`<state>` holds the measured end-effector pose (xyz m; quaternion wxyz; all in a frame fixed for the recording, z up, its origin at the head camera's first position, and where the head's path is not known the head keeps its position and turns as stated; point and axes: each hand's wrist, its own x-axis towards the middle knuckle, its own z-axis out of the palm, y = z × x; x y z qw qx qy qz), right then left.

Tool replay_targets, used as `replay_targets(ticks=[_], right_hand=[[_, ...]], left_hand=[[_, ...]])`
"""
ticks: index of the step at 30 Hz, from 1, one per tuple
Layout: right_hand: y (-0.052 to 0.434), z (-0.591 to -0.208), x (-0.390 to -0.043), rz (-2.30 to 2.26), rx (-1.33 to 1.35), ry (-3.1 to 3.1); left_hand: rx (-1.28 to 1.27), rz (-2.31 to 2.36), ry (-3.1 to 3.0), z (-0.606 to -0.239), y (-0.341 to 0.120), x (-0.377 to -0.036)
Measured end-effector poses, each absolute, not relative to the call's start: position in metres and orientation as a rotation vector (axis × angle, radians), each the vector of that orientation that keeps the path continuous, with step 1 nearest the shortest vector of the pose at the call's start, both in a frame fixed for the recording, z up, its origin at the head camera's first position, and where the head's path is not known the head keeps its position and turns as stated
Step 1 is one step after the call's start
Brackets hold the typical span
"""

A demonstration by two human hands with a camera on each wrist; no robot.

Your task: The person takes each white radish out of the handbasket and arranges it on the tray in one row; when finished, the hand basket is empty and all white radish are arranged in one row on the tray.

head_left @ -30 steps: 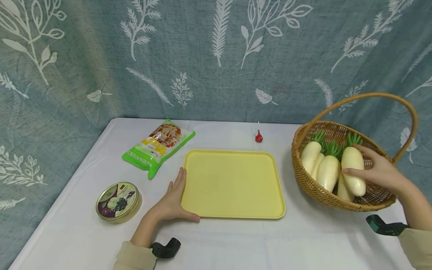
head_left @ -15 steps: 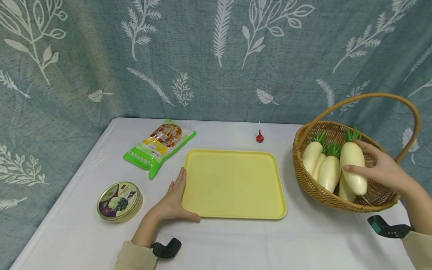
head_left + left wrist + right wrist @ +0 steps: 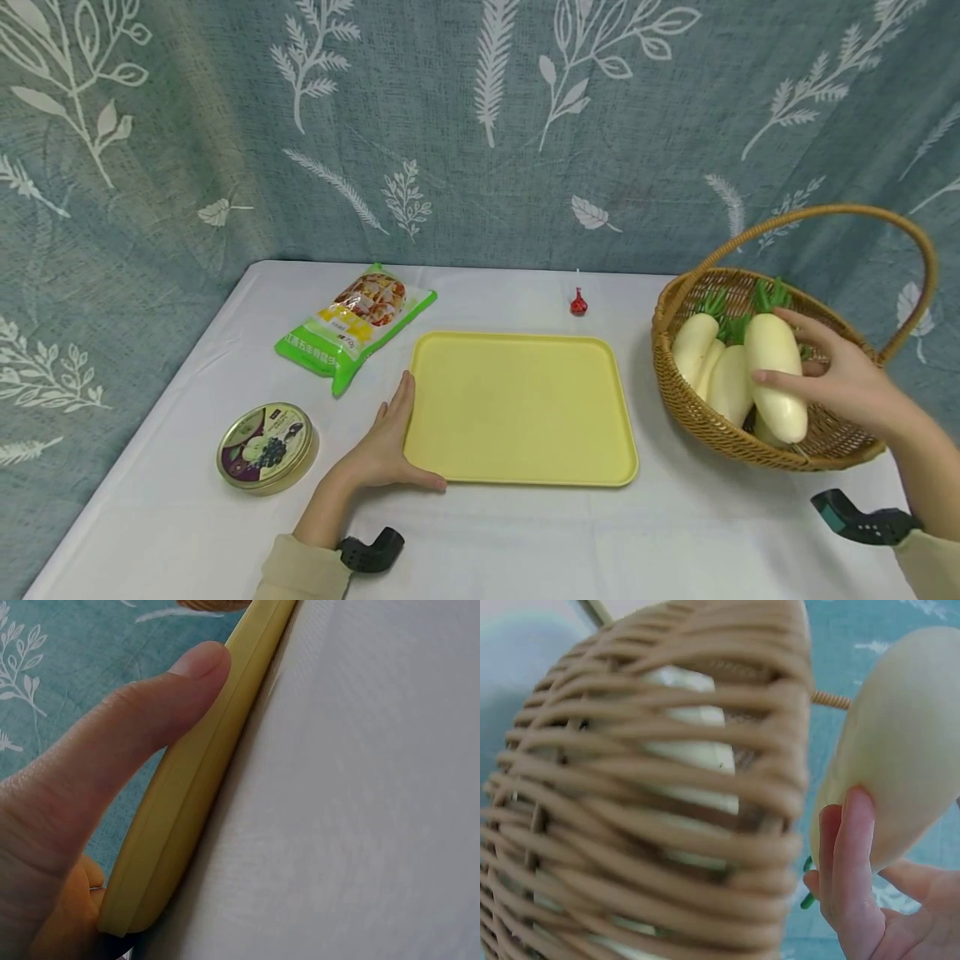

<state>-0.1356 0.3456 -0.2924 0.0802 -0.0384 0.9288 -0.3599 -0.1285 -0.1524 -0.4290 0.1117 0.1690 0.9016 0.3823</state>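
1. White radish (image 3: 774,375) with a green top sat in the right hand (image 3: 847,383), lifted slightly above the other radishes (image 3: 705,362), inside the rim of the wicker basket (image 3: 690,417) at the right of the counter (image 3: 525,533).
2. Right hand: fingers and thumb curled round the radish, thumb across its front, fingers behind. Right wrist view confirmed the fingers (image 3: 851,847) on the pale radish skin (image 3: 907,750), beside the basket weave (image 3: 652,802).
3. Basket had a tall arched handle (image 3: 825,212); several more white radishes lay in it, leaning toward its left wall.
4. Yellow tray (image 3: 521,408) lay flat at centre of the counter, just left of the basket, not touching it.
5. Left hand (image 3: 386,450): flat and relaxed, fingers straight along the tray's left edge, thumb along the front near corner. Left wrist view showed the thumb (image 3: 150,720) pressed against the tray rim (image 3: 187,802). No grip, only contact.
6. Counter: white cloth cover.
7. Green snack bag (image 3: 352,325) lay behind and left of the tray; round tin (image 3: 265,435) near the front left, apart from the left hand.
8. Small red item (image 3: 577,303) sat behind the tray near the back edge.
9. Backdrop: grey-blue curtain (image 3: 450,125) with white leaf print, hung behind and at both sides.
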Motion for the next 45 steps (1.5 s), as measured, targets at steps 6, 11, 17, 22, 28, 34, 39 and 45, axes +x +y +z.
replay_targets(ticks=[6,11,17,22,28,34,39,45], right_hand=[[0.338,-0.294,-0.130,-1.116,-0.111,2.767],[0.328,-0.291,-0.123,-1.220,-0.155,2.701],[0.320,-0.291,-0.116,-1.267,-0.207,2.689],[0.314,-0.289,-0.111,-1.268,-0.210,2.698],[0.305,-0.288,-0.103,-1.296,-0.221,2.660],[0.297,-0.287,-0.097,-1.299,-0.254,2.656],[0.290,-0.286,-0.093,-1.306,-0.266,2.648],[0.282,-0.288,-0.091,-1.315,-0.318,2.650]], left_hand=[[0.490,1.119,2.644,-0.429,-0.152,-0.129],[0.490,1.122,2.645,-0.430,-0.152,-0.129],[0.494,1.118,2.649,-0.431,-0.152,-0.130],[0.492,1.119,2.643,-0.431,-0.151,-0.130],[0.477,1.126,2.637,-0.432,-0.152,-0.129],[0.491,1.130,2.641,-0.433,-0.152,-0.129],[0.485,1.134,2.637,-0.433,-0.152,-0.129],[0.476,1.127,2.636,-0.433,-0.153,-0.129]])
